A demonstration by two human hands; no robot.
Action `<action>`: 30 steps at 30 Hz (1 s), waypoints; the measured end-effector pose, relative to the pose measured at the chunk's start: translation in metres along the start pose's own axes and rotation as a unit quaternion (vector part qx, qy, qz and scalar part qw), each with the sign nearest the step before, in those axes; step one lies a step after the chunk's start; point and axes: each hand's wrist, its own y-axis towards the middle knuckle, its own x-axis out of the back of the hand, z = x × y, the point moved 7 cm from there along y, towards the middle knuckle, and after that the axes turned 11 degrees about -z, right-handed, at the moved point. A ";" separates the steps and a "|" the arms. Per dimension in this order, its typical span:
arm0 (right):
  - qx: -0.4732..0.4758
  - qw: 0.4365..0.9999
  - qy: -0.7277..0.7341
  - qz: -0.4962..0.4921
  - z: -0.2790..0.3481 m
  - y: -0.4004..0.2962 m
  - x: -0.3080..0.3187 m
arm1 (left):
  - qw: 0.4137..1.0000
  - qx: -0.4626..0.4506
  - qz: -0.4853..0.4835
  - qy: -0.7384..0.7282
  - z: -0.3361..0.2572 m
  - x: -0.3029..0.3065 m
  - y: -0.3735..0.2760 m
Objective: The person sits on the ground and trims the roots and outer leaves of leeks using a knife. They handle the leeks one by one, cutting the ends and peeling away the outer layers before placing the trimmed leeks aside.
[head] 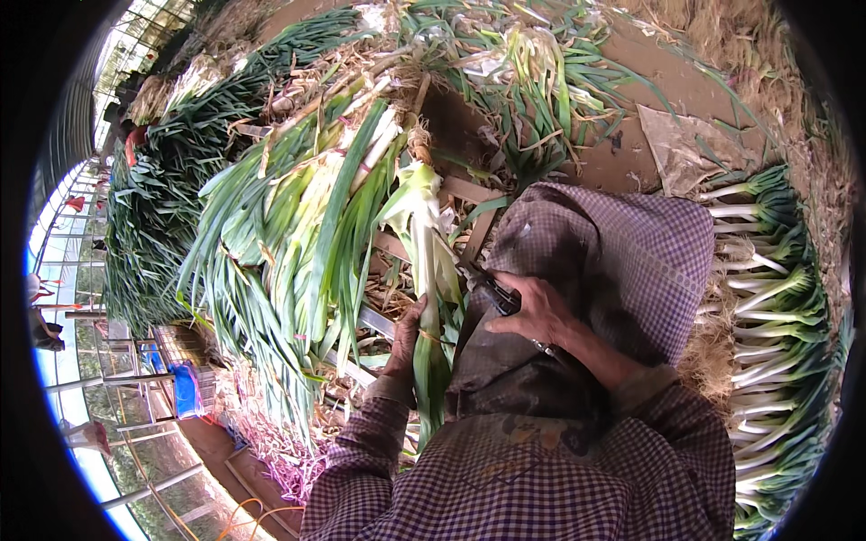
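Note:
My left hand (406, 335) is closed around the stalk of a large leek or green onion (425, 257), whose root end points away from me and whose green leaves hang towards my lap. In my right hand (534, 304) is a black-handled tool (497, 294), perhaps an air blow gun, with its thin metal tip beside the white stalk. Outer leaf layers spread loosely from the stalk near its roots. Just left of it lies a big heap of untrimmed leeks or green onions (291, 216), some bound with pink ties.
A long row of cleaned, white-stemmed leeks (764, 338) lies at my right. Dark green bundles (162, 223) are piled at the far left. Leaf scraps (534, 135) and a brown sheet (690, 149) lie ahead. Purple ties (291, 466) and a blue object (186, 389) are at lower left.

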 end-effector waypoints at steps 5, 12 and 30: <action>-0.009 1.000 -0.008 0.003 -0.006 0.001 -0.004 | 0.984 -0.082 0.068 0.142 -0.014 0.003 0.005; -0.039 0.999 -0.023 0.008 0.000 0.003 -0.012 | 0.761 -0.357 -0.113 0.530 -0.032 0.016 -0.020; -0.041 0.997 -0.043 0.042 0.003 0.016 -0.032 | 0.771 -0.371 -0.105 0.507 0.012 0.058 -0.056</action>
